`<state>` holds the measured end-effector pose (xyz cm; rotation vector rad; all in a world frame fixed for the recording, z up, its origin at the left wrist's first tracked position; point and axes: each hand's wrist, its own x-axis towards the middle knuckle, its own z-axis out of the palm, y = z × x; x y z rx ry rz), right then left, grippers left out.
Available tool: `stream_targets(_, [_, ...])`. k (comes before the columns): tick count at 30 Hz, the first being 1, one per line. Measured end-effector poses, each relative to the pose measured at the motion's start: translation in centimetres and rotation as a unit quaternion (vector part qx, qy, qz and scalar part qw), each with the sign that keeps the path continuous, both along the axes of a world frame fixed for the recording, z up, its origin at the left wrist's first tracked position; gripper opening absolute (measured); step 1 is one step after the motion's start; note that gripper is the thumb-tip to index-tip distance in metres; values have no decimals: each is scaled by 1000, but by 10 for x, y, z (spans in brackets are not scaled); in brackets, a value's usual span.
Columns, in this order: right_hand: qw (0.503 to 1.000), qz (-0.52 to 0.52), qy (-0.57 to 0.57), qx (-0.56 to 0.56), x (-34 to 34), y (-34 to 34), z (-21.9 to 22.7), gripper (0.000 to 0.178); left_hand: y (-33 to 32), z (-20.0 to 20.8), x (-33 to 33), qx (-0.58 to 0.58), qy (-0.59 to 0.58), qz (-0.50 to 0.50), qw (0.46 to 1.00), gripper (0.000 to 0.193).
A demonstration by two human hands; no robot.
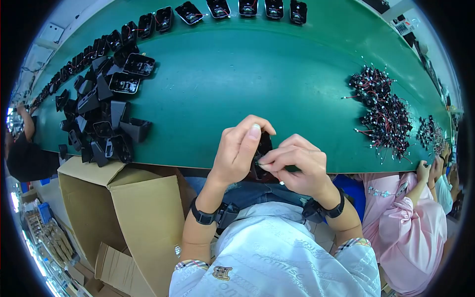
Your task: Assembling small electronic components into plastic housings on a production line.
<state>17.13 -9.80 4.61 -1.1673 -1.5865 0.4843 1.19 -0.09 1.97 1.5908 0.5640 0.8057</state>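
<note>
Black case (265, 142), mostly hidden by fingers, held between the two hands at the near edge of the desk (237, 84). Left grip (240, 148): fingers curled round the case from its left side. Right grip (297, 161): thumb and forefinger pinched together at the case's right side; whatever sits between the tips is too small to tell. White plug (282, 183) just below the right grip; its link to the case cannot be made out.

Handling, judged by eye: probably light, stiff plastic, smooth enough to slip a little. Best hold is round the outer walls, left fingers wrapped. Fine wiring would be the fragile part; take a plug by its body.

Outward: pile of cases (118, 111) well to the left of the left grip; row of open cases (191, 14) beyond it. Heap of wired parts (388, 116) well to the right of the right grip. Cardboard box (148, 218) near, below-left of the left grip.
</note>
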Motion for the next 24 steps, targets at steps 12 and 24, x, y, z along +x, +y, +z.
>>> stream_targets(12, [991,28,-128,-16,2,-5,18,35,0,4,-1,-96,-61,16,993,41])
stream_targets(24, [983,133,-115,-57,10,14,34,65,2,15,-8,-12,-64,-16,998,63])
